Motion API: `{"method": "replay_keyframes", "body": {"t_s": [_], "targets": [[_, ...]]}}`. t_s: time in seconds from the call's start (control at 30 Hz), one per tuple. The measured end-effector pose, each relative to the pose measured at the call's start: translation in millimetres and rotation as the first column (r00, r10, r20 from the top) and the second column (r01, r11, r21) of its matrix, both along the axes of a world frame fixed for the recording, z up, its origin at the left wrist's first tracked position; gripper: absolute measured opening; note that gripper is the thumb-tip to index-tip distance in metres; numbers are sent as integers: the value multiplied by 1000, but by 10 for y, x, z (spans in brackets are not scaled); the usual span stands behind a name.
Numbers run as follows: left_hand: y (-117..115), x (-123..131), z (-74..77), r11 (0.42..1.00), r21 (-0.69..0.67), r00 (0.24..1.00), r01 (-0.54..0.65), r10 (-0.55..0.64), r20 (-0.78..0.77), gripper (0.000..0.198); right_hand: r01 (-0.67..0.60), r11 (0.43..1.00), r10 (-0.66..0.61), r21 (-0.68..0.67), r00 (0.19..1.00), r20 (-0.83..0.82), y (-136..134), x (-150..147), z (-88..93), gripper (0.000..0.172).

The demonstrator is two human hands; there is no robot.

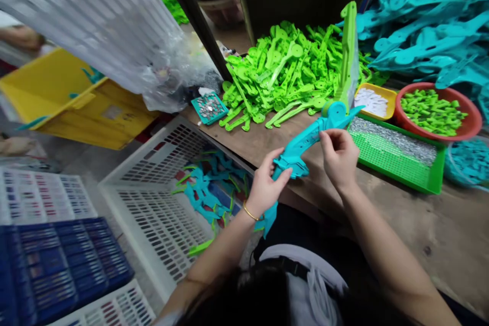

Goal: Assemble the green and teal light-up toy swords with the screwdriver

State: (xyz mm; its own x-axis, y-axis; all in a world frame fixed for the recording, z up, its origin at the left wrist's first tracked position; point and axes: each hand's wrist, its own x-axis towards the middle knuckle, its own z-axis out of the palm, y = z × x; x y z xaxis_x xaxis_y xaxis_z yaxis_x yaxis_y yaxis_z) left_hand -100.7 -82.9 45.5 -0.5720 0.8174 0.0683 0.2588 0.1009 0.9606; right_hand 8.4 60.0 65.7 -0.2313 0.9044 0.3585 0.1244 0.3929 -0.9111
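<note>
A long turquoise plastic part (303,142), shaped like a toy weapon body, lies tilted across the front edge of the wooden bench. My left hand (267,181) is wrapped round its lower grip end. With thumb and forefinger pinched, my right hand (338,155) is at the part's upper side; whatever small thing may sit between those fingertips is hidden. Just beyond the part's round end stands an upright lime-green plastic piece (347,56). A green tray (397,163) holding small silvery metal pieces lies right of my right hand.
Lime-green parts (282,66) are heaped behind, turquoise parts (431,30) at the back right. A red bowl (473,117) of small green pieces and a yellow tray (388,99) of white ones stand nearby. Below left are a white crate (153,214) with turquoise parts and a yellow bin (114,117).
</note>
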Motion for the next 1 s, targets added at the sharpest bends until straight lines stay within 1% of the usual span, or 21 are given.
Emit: {"method": "replay_keyframes", "body": {"t_s": [0.07, 0.17, 0.2, 0.3, 0.33, 0.37, 0.47, 0.53, 0.6, 0.7, 0.77, 0.83, 0.87, 0.93, 1.0], "targets": [[-17, 37, 14, 1000, -4, 999, -11, 12, 40, 47, 21, 999, -23, 41, 999, 44, -36, 8, -4, 19], [-40, 70, 24, 1000, -23, 994, -6, 8, 113, 49, 15, 992, -32, 125, 991, 132, -115, 5, -32, 23], [-46, 72, 24, 1000, -26, 990, -1, 5, 143, 50, 28, 988, -51, 153, 988, 147, -135, 0, -49, 24], [-66, 75, 37, 1000, -25, 978, 11, -5, 210, 53, 128, 970, -161, 208, 975, 153, -168, -11, -96, 27], [-76, 80, 47, 1000, -22, 973, 8, -3, 229, 54, 139, 964, -178, 229, 971, 162, -173, -9, -108, 29], [-86, 88, 57, 1000, -19, 968, 3, 2, 253, 55, 126, 958, -175, 257, 968, 180, -177, -3, -121, 30], [-118, 117, 84, 1000, -13, 942, -17, 21, 335, 58, 32, 934, -126, 357, 961, 244, -190, 37, -162, 32], [-139, 136, 93, 1000, -14, 935, -19, 23, 355, 59, 14, 912, -128, 409, 959, 254, -205, 68, -184, 30], [-161, 152, 99, 1000, -18, 948, -10, 15, 316, 57, 11, 885, -140, 466, 960, 243, -226, 95, -191, 26], [-195, 170, 122, 1000, -14, 991, -20, 21, 132, 53, -36, 826, -137, 562, 955, 263, -247, 129, -156, 22], [-216, 179, 148, 1000, 6, 999, -30, 30, 12, 51, -18, 816, -190, 578, 935, 298, -244, 155, -107, 22], [-235, 188, 175, 999, 10, 999, -32, 32, -38, 52, -9, 822, -227, 570, 912, 342, -228, 186, -54, 25], [-244, 193, 187, 1000, 3, 999, -31, 31, -45, 52, -45, 816, -215, 576, 902, 374, -217, 201, -33, 27], [-265, 201, 204, 999, -14, 998, -36, 35, -59, 52, -152, 782, -169, 604, 882, 441, -197, 230, -11, 29], [-289, 202, 212, 999, -26, 996, -42, 40, -75, 53, -189, 744, -180, 641, 867, 464, -181, 251, -17, 29]]}}
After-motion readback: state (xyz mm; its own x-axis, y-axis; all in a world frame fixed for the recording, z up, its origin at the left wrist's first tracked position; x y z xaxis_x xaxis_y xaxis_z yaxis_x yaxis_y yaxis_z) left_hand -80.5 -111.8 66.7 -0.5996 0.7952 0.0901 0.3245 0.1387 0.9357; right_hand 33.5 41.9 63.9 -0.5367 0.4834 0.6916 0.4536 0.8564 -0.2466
